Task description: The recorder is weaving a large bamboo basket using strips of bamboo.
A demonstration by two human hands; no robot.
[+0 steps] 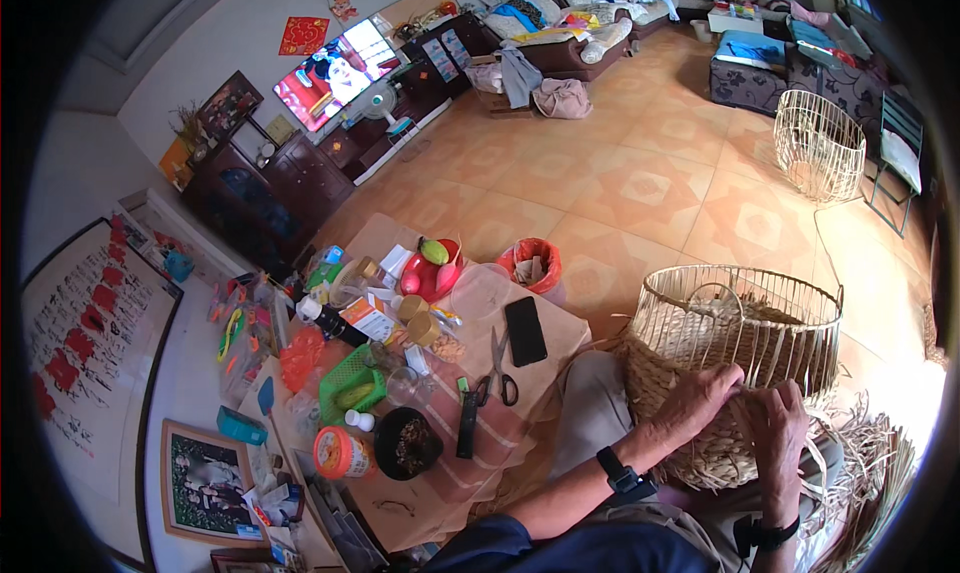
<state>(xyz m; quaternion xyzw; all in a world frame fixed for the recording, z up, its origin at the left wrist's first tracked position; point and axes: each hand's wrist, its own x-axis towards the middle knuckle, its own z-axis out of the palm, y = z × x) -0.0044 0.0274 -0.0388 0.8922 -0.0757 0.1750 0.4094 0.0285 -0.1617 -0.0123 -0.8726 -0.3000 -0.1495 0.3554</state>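
Note:
A half-woven basket (pixel 665 373) stands between my legs. Braided straw covers its lower wall, while bare thin ribs and a rim hoop show above, with a small loop handle on the near side. Both hands are at its near wall. My left hand (pixel 700 398) is closed, fingertips pinched against the ribs; what they grip is too small to make out. Close beside it on the right, my right hand (pixel 778 418) pinches a straw strand at the weave. Loose dried straw (pixel 870 463) lies in a heap to the right of the basket.
On the low table at my left are scissors (pixel 498 368), a black phone (pixel 525 331), a black bowl (pixel 408 443), a green basket (pixel 350 381) and several jars. A red-lined bin (pixel 532 265) stands behind it. Farther off are a bare basket frame (pixel 820 145) and a folding chair (pixel 900 153).

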